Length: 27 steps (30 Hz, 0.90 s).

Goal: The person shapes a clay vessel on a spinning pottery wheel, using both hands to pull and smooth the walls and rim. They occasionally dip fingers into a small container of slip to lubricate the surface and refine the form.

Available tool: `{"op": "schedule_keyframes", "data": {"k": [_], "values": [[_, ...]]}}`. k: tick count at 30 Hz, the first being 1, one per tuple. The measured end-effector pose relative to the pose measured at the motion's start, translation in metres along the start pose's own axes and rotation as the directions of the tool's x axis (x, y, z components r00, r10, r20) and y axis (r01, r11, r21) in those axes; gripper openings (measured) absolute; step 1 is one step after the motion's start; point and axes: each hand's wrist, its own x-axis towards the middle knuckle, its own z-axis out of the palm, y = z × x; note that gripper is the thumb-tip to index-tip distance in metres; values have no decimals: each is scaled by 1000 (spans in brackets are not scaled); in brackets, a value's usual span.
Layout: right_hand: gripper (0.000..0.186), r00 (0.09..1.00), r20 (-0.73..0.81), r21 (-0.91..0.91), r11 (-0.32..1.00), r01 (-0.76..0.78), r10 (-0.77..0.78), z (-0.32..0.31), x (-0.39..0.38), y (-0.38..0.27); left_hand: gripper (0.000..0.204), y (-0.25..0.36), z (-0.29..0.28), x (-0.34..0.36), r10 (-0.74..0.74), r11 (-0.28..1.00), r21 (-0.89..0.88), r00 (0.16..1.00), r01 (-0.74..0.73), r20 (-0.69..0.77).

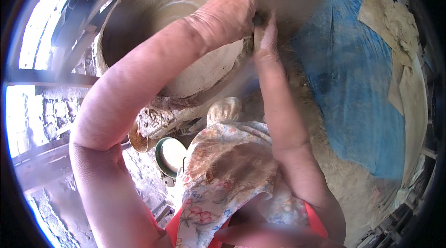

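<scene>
At the far left I see bright window light (28, 39) and a rough stone wall (51, 113) below it, with dark wooden beams (42, 78) crossing in front. Lower down, near the middle left, a small green-rimmed bowl (168, 155) with a pale inside sits on the ground, and just beside it is the edge of a brownish round dish (139, 142).

Moving right, a large clay pot (153, 11) fills the upper middle, its wide mouth facing me, walls pale and smeared with wet clay. My left arm bends at the elbow and reaches up across the pot's opening; my left hand (230, 11) is curled over the pot's right rim, fingers pressed together against the clay wall. I cannot see the fingertips, which fold over the edge.

Just beside it, my right hand (265, 39) comes straight up from below and rests on the outside of the same rim, fingers held flat and close together, touching the clay. The two hands meet at that rim with the wall between them. Something small and dark sits where they meet, too blurred to tell.

Below the hands, a flowered cloth (223, 169), stained brown with clay, covers my lap.

To the right, a blue sheet (353, 76) lies over a mound, with pale, clay-caked cloth (395, 20) along its upper and right edge.
</scene>
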Motion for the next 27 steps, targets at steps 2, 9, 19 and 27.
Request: {"op": "schedule_keyframes", "data": {"k": [2, 9, 19, 27], "values": [[78, 997, 77, -35, 999, 9, -6, 2, 1, -1, 26, -9, -15, -11, 0, 966, -254, 983, 47, 185], [76, 993, -105, -32, 998, 54, -57, 2, 2, 1, 27, -73, -46, -53, -254, 873, -353, 932, 336, 259], [67, 987, -158, 32, 999, 0, 5, 5, -20, 9, 22, -90, -30, -82, 77, 893, -418, 972, -167, -223], [69, 961, -272, 60, 998, -24, 39, 3, 9, 4, 31, -95, -39, -88, 32, 553, -665, 785, 502, 619]]}}
